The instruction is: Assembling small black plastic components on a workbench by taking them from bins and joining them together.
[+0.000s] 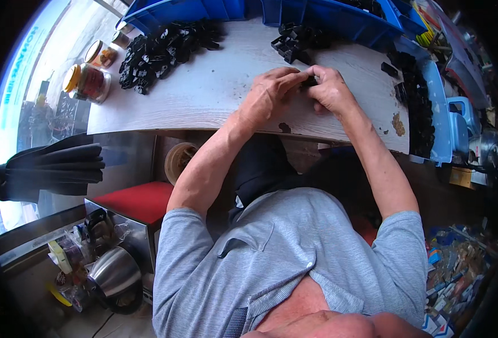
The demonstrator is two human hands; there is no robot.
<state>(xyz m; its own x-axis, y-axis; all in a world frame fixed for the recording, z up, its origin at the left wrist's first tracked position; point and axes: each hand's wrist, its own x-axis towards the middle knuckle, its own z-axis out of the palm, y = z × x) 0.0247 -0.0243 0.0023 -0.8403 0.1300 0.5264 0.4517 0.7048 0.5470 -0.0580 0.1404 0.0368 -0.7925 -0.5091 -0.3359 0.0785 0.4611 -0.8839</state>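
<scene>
Above the pale wood-grain table [209,93], my two hands meet near its front edge. My left hand [267,94] is closed, fingers bent toward the right hand. Thumb and fingers of my right hand [332,90] pinch a small black plastic part [311,82], mostly hidden by the fingers. My left fingertips touch or nearly touch that part; whether they grip it too is hidden. Beyond the hands lies a small heap of black plastic parts [291,44]. A larger heap of similar parts [161,53] spreads at the far left.
Blue bins [187,9] line the table's back. A light-blue bin [441,121] beside black parts [418,110] borders the right, near one loose black piece [389,69]. Lidded jars [91,84] stand along the left edge. A steel kettle [115,271] is at lower left.
</scene>
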